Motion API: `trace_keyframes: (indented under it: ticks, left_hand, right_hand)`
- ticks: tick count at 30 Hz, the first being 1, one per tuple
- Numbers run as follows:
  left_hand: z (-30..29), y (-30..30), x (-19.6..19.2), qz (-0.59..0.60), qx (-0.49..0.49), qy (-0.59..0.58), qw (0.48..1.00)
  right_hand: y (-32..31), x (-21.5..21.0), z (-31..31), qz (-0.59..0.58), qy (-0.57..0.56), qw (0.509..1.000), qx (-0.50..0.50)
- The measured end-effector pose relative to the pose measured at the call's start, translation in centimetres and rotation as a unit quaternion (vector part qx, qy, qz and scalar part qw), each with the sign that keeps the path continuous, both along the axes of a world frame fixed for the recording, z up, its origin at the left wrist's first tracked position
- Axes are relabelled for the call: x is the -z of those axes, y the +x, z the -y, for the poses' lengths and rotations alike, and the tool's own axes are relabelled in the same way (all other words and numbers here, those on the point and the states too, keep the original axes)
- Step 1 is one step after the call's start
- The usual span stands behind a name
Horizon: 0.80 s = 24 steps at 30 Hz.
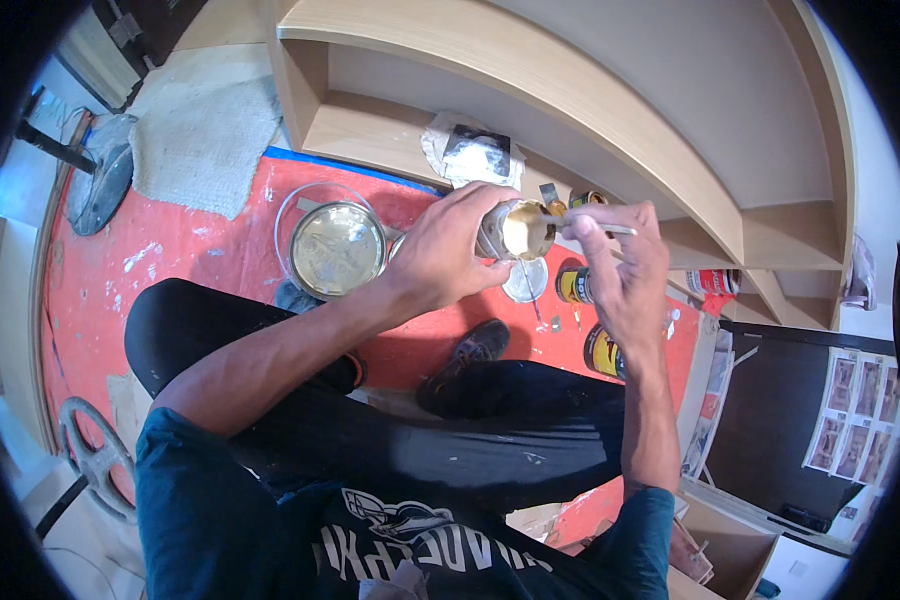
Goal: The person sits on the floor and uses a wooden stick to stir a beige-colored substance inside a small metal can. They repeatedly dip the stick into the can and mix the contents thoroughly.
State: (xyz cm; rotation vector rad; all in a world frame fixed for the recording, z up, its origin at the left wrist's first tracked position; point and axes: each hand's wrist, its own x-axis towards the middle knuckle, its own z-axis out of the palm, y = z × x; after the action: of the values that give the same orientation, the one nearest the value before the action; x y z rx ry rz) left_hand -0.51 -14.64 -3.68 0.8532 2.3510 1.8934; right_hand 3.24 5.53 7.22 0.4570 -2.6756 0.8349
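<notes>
Two bare hands meet above the person's crossed legs in dark trousers, over a red floor sheet [200,250] spattered with pale paint. Left hand [445,250] has its fingers closed round a small metal can [515,230], tilted so its open mouth faces the camera and shows a thick, cream-coloured paste inside. Right hand [620,270], at 3 o'clock of the can, pinches a thin stick-like tool [595,227] whose tip reaches into the can's mouth.

Such a can looks rigid and light enough for one hand, though smears could make its wall slick; a wrap round the body, clear of the wet rim, seems the safest hold.

At 9 o'clock of the can, on the sheet, stands a larger round tin [337,248] holding glossy, pale liquid. Just below the can lies a round metal lid [525,280], with smaller yellow-and-black tins [575,285] towards 4 o'clock. Farther off, at 12 o'clock, a curved, smooth, light-wood shelf unit [570,90] holds a crumpled rag [470,150].
</notes>
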Motion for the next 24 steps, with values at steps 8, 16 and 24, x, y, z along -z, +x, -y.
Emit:
trace_keyframes:
  ticks: [8,16,24]
  left_hand:
    - [0.19,-0.17,-0.10,-0.006,-0.008,-0.006,1.000]
    - [0.15,-0.06,-0.06,0.004,0.010,-0.012,1.000]
    - [0.28,0.19,0.08,-0.004,0.010,-0.024,1.000]
  right_hand:
    - [0.12,0.23,-0.40,0.030,-0.035,0.999,-0.016]
    - [0.08,0.09,-0.63,0.053,-0.047,0.997,-0.044]
    - [0.04,0.25,-0.52,0.029,-0.009,0.999,-0.021]
